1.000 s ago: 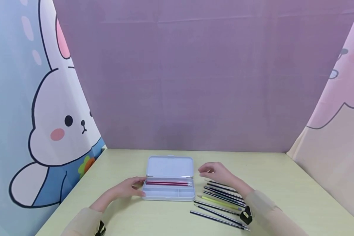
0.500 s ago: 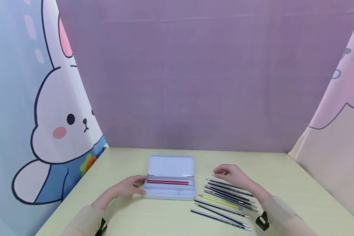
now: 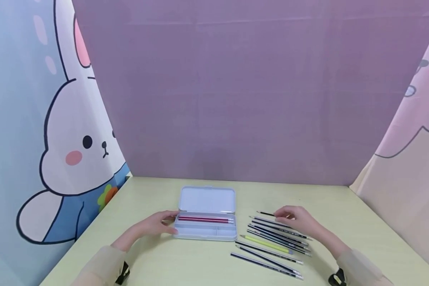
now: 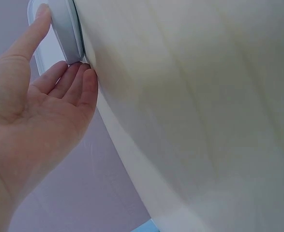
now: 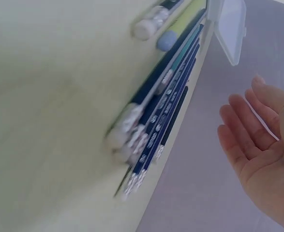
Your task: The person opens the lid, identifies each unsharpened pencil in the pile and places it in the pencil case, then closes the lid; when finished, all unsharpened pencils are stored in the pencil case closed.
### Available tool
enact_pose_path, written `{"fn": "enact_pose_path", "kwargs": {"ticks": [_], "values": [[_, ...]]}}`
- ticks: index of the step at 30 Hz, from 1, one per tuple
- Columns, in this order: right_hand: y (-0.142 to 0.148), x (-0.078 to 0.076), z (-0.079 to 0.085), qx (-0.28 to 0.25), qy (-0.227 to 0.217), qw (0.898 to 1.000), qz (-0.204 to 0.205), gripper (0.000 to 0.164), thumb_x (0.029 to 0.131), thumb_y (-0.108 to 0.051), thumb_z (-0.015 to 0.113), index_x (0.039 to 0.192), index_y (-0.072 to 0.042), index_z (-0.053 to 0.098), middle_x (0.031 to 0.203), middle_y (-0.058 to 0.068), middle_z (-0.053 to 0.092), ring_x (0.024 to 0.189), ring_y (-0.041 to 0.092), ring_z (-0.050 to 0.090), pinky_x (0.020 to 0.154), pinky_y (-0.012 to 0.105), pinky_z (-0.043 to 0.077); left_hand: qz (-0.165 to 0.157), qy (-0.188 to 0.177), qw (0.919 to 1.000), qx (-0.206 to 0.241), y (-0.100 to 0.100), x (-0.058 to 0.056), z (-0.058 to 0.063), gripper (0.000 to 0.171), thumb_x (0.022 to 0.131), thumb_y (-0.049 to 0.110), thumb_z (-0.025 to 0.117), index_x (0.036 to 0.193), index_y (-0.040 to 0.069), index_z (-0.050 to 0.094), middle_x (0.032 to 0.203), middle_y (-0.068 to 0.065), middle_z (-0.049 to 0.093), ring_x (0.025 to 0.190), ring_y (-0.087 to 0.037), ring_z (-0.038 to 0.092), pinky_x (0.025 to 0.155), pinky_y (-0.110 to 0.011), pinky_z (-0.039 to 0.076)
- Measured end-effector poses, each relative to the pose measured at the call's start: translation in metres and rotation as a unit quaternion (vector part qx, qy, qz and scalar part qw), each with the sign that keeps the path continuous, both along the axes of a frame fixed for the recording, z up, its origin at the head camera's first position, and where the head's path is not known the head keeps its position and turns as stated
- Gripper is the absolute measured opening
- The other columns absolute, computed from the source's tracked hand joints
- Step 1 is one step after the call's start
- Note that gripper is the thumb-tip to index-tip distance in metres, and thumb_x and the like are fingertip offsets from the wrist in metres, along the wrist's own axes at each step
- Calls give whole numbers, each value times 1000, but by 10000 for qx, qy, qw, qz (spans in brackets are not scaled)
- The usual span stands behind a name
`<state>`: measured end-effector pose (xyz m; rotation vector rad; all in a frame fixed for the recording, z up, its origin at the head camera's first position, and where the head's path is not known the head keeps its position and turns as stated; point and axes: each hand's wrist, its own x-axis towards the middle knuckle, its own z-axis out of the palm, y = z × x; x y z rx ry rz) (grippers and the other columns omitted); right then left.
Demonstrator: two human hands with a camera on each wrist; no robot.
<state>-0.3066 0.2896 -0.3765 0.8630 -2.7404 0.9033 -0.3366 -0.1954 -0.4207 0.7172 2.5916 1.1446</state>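
An open pale blue pencil case (image 3: pixel 205 237) lies on the table with its lid (image 3: pixel 207 200) tipped back. Two dark red pencils (image 3: pixel 205 219) lie in its rear compartment. My left hand (image 3: pixel 153 225) grips the case's left end; in the left wrist view the thumb is on its rim and the fingers bend against its side. My right hand (image 3: pixel 300 218) hovers over the far ends of the loose pencils (image 3: pixel 279 234), fingers loosely bent and nothing between them. The right wrist view shows that palm (image 5: pixel 272 169) beside the pencils' eraser ends (image 5: pixel 132 140).
A yellow-green pencil (image 3: pixel 266 244) lies among the dark ones, with several more pencils (image 3: pixel 266 266) toward the front. One dark pencil (image 3: pixel 265 213) at the back is partly covered by the right hand. A purple cloth (image 3: pixel 236 99) hangs behind the table (image 3: pixel 157 266).
My right hand has moved right, away from the pencil case and along the pencils, uncovering the tip of the rearmost one. The left hand stays on the case.
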Motion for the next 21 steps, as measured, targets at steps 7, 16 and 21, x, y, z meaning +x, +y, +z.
{"fn": "enact_pose_path", "kwargs": {"ticks": [7,16,21], "values": [[16,8,-5,57,55,10000,-3,22,89,-18,63,101,1,67,92,7,70,81,1,60,69,23,54,43,1,10000,-65,2,0,1,74,81,28,73,138,-5,40,137,-27,46,121,-42,48,100,-53,41],[32,14,-12,150,66,9999,-12,19,87,-12,65,97,3,67,88,9,69,75,0,60,64,21,53,33,-10,10000,-83,0,-3,-2,76,81,32,73,139,-3,40,138,-23,46,123,-39,48,101,-53,40],[39,14,-16,271,-104,9996,-45,18,87,-16,66,95,-1,68,85,5,68,73,-2,58,63,20,52,5,61,9998,-172,-1,-2,-1,75,81,32,73,139,-3,40,138,-23,46,122,-39,48,100,-51,42]]}}
